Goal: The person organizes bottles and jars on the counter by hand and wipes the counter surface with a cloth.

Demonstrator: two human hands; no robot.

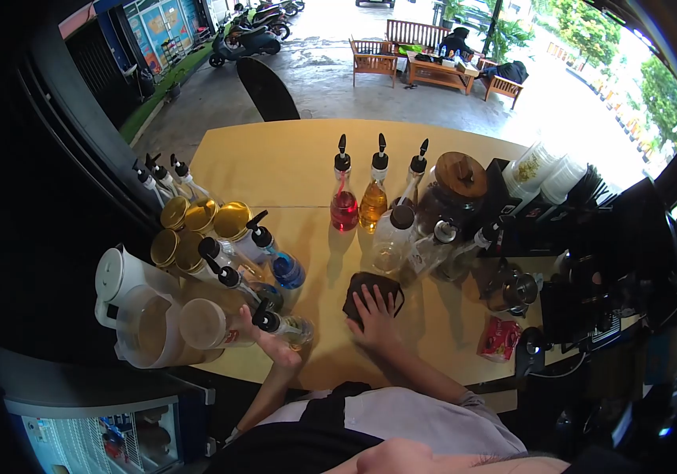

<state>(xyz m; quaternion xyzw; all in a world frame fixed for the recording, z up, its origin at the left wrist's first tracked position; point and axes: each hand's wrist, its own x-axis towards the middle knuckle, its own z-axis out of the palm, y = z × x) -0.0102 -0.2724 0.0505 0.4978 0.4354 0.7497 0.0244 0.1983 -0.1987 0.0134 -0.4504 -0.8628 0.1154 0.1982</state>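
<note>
My right hand [376, 320] lies flat with spread fingers on a folded dark brown cloth [364, 291] on the wooden counter. My left hand [275, 344] is at the counter's near left side, fingers stretched out and partly hidden. It is close against a clear bottle with a black pourer [297, 332]; whether it touches the glass I cannot tell. A lidded plastic tub [203, 324] is just left of that hand. Beyond it stand more pourer bottles, among them a blue syrup bottle [286, 270].
Bottles of red syrup [344, 210] and amber syrup [373, 207] stand mid-counter. Gold-lidded jars [233, 220], a white pitcher [121, 276] and a clear jug [147, 332] crowd the left. Rightward are a wooden-lidded jar [460, 175], cup stacks [530, 169] and a red packet [500, 338].
</note>
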